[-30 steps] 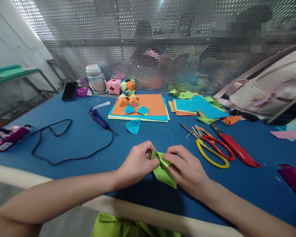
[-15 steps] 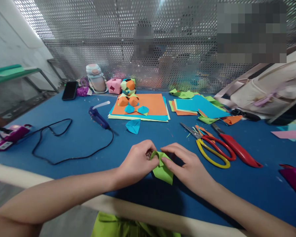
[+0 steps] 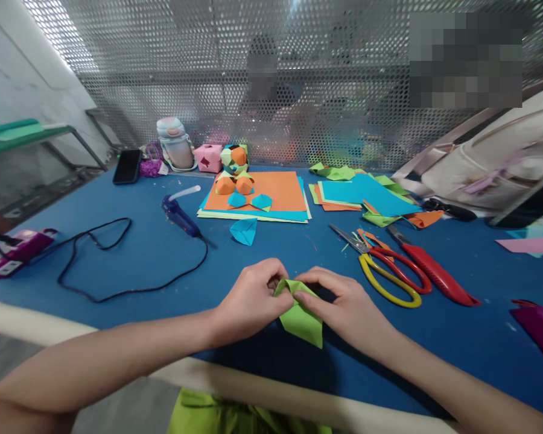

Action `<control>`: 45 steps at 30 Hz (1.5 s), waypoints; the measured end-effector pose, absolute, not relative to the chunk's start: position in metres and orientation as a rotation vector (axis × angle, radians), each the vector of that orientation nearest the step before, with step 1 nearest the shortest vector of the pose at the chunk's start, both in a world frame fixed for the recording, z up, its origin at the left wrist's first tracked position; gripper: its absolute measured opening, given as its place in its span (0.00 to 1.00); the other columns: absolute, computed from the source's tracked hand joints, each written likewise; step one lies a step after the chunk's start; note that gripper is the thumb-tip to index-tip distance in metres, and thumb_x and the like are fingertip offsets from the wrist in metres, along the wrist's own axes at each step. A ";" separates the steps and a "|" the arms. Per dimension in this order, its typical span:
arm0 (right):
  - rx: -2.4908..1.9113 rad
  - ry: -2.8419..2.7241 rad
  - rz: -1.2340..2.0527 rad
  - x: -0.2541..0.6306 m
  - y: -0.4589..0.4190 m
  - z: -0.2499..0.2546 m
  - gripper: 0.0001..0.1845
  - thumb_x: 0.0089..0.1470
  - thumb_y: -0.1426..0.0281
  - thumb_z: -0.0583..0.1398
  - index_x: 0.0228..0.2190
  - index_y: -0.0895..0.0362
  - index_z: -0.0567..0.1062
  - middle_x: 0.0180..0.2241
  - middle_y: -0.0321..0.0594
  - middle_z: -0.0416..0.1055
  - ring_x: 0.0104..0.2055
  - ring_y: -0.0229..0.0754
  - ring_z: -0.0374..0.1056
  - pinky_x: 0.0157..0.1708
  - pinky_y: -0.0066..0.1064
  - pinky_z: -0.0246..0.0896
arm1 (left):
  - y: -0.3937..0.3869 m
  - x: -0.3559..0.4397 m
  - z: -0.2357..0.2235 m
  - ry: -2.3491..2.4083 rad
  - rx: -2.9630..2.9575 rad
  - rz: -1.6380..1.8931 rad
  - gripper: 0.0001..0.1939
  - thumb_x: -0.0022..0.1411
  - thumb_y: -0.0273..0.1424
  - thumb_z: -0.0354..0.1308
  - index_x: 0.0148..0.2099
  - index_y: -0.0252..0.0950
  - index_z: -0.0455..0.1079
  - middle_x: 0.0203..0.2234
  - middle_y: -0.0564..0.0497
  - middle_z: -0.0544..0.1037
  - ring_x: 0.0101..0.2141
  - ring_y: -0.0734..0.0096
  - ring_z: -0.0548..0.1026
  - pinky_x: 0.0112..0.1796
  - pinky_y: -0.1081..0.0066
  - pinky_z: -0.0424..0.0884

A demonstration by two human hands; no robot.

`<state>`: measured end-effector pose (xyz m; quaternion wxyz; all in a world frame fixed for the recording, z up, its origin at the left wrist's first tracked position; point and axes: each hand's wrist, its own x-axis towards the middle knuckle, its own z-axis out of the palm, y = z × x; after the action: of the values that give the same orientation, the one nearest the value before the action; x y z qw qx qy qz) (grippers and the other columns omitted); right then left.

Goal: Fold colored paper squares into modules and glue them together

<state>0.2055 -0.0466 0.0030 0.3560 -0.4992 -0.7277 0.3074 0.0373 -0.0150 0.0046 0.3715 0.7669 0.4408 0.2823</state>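
- Pinches green paper (image 3: 301, 325) at its upper left with the left hand (image 3: 253, 298), thumb and bent fingers closed on it, probably to steady that side.
- Holds its upper right with the right hand (image 3: 344, 304), thumb on the near face, fingers arched behind, likely to control the bend; impossible to tell how firmly.
- Between both hands, over the near part of the tabletop (image 3: 289, 250): the paper, lower corner free, apparently for room to bend.
- Just beyond the left hand: blue piece (image 3: 244, 231), folded to a point, apart from the stack, perhaps for easy reach.
- To the right, near the right hand: scissors (image 3: 362, 251), handles toward the body, blades away, seemingly for quick, safe pick-up; beside them, red tool (image 3: 428, 265), laid much the same way.
- To the left, well apart from the paper: glue gun (image 3: 180, 217), lying flat, probably to stay clear of both arms.
- Farther out: stack (image 3: 276, 190) of sheets, orange uppermost, bearing orange pieces (image 3: 235, 184) and blue-green pieces (image 3: 250, 201), likely to group them.
- At the back: paper ball (image 3: 234, 159), pink box (image 3: 209, 158), bottle (image 3: 176, 144) and phone (image 3: 127, 166), presumably out of the working space.
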 end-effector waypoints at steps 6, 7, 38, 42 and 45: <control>-1.333 -1.799 0.924 0.205 -0.045 0.004 0.07 0.53 0.68 0.57 0.28 0.56 0.74 0.27 0.35 0.71 0.30 0.36 0.66 0.30 0.25 0.60 | -0.016 0.037 0.004 1.110 1.893 0.698 0.02 0.48 0.26 0.52 0.26 0.35 0.60 0.17 0.60 0.58 0.21 0.80 0.55 0.22 0.78 0.51; -1.340 -1.792 0.925 0.205 -0.045 0.003 0.08 0.53 0.67 0.57 0.27 0.56 0.73 0.26 0.34 0.71 0.29 0.36 0.66 0.30 0.25 0.59 | -0.016 0.037 0.003 1.111 1.887 0.696 0.02 0.48 0.26 0.52 0.26 0.35 0.60 0.17 0.60 0.57 0.21 0.80 0.55 0.22 0.78 0.51; -1.038 -2.085 -0.015 0.212 -0.048 -0.011 0.04 0.54 0.78 0.56 0.31 0.58 0.70 0.27 0.41 0.71 0.30 0.40 0.66 0.31 0.33 0.58 | -0.016 0.039 0.000 1.193 1.854 0.649 0.05 0.47 0.26 0.51 0.24 0.36 0.56 0.17 0.60 0.56 0.21 0.80 0.54 0.21 0.77 0.49; -1.068 -2.074 -0.036 0.214 -0.047 -0.010 0.04 0.54 0.77 0.56 0.32 0.58 0.71 0.27 0.40 0.72 0.30 0.39 0.67 0.32 0.34 0.58 | -0.016 0.039 0.002 1.206 1.846 0.648 0.07 0.47 0.27 0.52 0.23 0.36 0.55 0.16 0.61 0.55 0.20 0.80 0.53 0.21 0.77 0.49; -1.093 -2.024 0.016 0.212 -0.046 -0.010 0.04 0.54 0.75 0.57 0.33 0.56 0.70 0.29 0.40 0.72 0.31 0.39 0.68 0.32 0.33 0.59 | -0.015 0.039 0.003 1.211 1.847 0.662 0.07 0.47 0.26 0.51 0.23 0.36 0.54 0.16 0.60 0.55 0.20 0.80 0.53 0.21 0.77 0.49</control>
<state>0.2125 -0.0460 -0.0097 0.4083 -0.4336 -0.8033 0.0062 0.0391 -0.0153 0.0026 0.4059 0.7320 0.4801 0.2625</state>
